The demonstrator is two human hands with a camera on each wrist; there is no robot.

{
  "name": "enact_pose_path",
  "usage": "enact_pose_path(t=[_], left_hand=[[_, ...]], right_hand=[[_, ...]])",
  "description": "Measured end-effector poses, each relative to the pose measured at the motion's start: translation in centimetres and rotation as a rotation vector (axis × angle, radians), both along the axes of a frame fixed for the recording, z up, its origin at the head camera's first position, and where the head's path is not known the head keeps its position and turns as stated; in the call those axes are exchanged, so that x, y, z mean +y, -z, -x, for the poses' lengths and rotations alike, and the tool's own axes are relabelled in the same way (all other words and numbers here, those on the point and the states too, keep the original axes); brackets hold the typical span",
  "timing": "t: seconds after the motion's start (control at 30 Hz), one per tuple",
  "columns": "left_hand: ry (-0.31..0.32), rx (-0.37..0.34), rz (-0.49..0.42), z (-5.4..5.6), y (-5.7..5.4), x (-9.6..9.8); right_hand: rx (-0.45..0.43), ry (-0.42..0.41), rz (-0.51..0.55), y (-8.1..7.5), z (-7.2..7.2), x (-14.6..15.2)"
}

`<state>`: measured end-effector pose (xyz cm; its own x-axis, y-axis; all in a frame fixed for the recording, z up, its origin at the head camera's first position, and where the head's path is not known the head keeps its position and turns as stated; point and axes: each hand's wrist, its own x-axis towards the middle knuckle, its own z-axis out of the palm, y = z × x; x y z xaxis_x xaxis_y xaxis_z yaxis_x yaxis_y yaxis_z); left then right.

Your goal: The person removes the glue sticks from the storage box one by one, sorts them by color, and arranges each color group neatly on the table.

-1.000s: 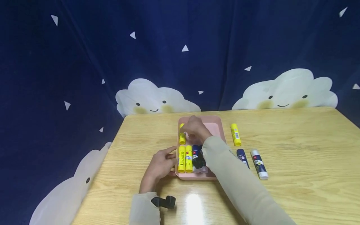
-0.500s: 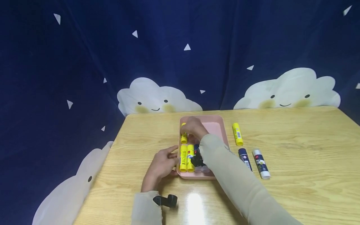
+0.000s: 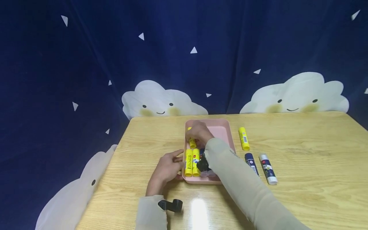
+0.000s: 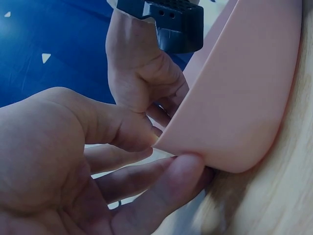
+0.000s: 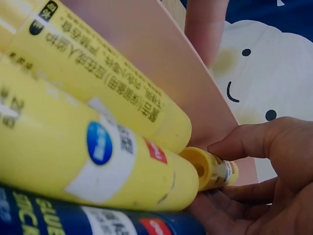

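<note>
A pink tray (image 3: 219, 131) lies on the table, with glue sticks along its left side. My right hand (image 3: 200, 131) reaches into its upper left part and pinches a yellow glue stick (image 3: 192, 143) between thumb and fingers. In the right wrist view that glue stick (image 5: 227, 170) points its hollow end toward the near row. Two yellow glue sticks (image 3: 188, 164) lie side by side there, beside a navy glue stick (image 5: 54, 215); my right wrist and sleeve hide part of this row. My left hand (image 3: 166, 166) touches the tray's left wall from outside, fingers spread near its rim (image 4: 195, 105).
Right of the tray lie a yellow glue stick (image 3: 244, 138), a navy-capped glue stick (image 3: 251, 162) partly behind my sleeve, and a white-and-navy glue stick (image 3: 268, 169). A dark blue curtain (image 3: 172, 38) with printed clouds hangs behind the wooden table (image 3: 310, 166).
My right fingers have closed around the far yellow glue stick, which now tilts and sits slightly away from the tray's left wall. My left hand stays at the tray; the head view has shifted slightly.
</note>
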<state>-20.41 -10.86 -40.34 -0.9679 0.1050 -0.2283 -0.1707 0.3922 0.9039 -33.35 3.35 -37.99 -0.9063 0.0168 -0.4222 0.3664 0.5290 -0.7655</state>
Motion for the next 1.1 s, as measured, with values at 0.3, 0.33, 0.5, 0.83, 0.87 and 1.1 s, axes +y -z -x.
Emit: enact_pose_path(t=[0.3,0.33,0.5,0.83,0.87,1.1], left_hand=[[0.008,-0.001,0.029,0.1,-0.2,0.6],[0.008,-0.001,0.029,0.1,-0.2,0.6],[0.009,0.011,0.027,0.1,-0.2,0.7],[-0.001,0.0,0.025,0.1,-0.1,0.5],[-0.002,-0.001,0.028,0.0,-0.1,0.5],[-0.006,0.002,0.047,-0.1,0.0,0.3]], right_hand=[[0.019,-0.059,-0.103,-0.7,0.1,1.6],[0.019,-0.064,-0.111,-0.8,0.1,1.7],[0.015,-0.068,-0.106,-1.4,0.0,2.3],[0.106,-0.121,-0.136,-2.8,-1.3,4.0],[0.118,-0.132,-0.154,-3.0,-1.5,4.2],[0.124,-0.109,-0.197,-4.2,-2.7,5.6]])
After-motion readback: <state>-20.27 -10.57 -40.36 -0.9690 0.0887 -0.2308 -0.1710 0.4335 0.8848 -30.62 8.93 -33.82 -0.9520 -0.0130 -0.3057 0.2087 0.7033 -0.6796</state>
